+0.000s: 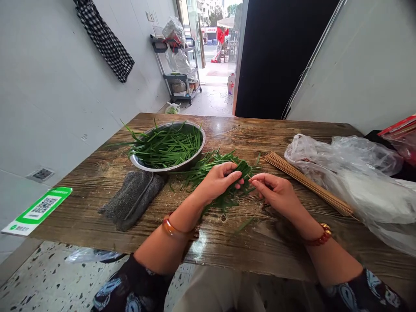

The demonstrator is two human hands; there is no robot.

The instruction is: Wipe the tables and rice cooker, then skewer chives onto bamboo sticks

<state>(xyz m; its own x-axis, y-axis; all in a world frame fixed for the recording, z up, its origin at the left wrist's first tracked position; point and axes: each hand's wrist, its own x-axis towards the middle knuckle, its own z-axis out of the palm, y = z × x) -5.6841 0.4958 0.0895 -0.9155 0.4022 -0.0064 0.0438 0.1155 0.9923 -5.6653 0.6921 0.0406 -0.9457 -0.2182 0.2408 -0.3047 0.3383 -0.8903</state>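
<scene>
Pinched between thumb and fingers of my left hand (217, 181) is a small bunch of cut green chives (243, 167). My right hand (275, 191) grips a thin bamboo skewer (249, 177) close to its tip, at the right side of that bunch. Whether the skewer has entered the leaves cannot be seen; my fingers hide most of it. Under and behind my left hand lies a loose pile of chives (204, 167) on the wooden table (195, 242). Further left, a metal bowl (204, 141) is heaped with more chives.
A bundle of bamboo skewers (308, 184) lies right of my right hand, against clear plastic bags (357, 177). Left of the pile is a dark grey cloth (131, 199). A QR-code card (39, 210) is at the table's left edge. Beyond the table stands a shelf cart (177, 76) near a doorway.
</scene>
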